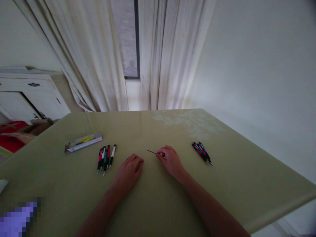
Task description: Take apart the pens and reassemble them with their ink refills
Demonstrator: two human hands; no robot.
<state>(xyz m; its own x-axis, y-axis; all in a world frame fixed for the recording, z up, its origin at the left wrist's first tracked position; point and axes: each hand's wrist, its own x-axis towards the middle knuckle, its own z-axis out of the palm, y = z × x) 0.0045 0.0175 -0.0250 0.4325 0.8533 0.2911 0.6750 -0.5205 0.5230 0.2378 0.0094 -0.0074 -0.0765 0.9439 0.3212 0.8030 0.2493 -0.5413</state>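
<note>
My right hand [170, 160] is closed in a pinch on a thin dark pen refill [151, 151], whose fine end points left above the table. My left hand [129, 169] rests on the tablecloth with its fingers curled and the thumb against them; what it holds, if anything, is hidden. To its left lie several pens [105, 158] with pink, white and green barrels and black grips, tips toward me. Right of my right hand sits another small group of pens [202, 153], slanting side by side.
An opened long pen box [84, 142] lies at the left of the table [158, 204], which has a pale green cloth. White paper [3, 185] and a blurred purple patch [18, 217] show at the left edge. A white cabinet [37, 95], curtains [91, 59] and a wall [259, 72] stand around it.
</note>
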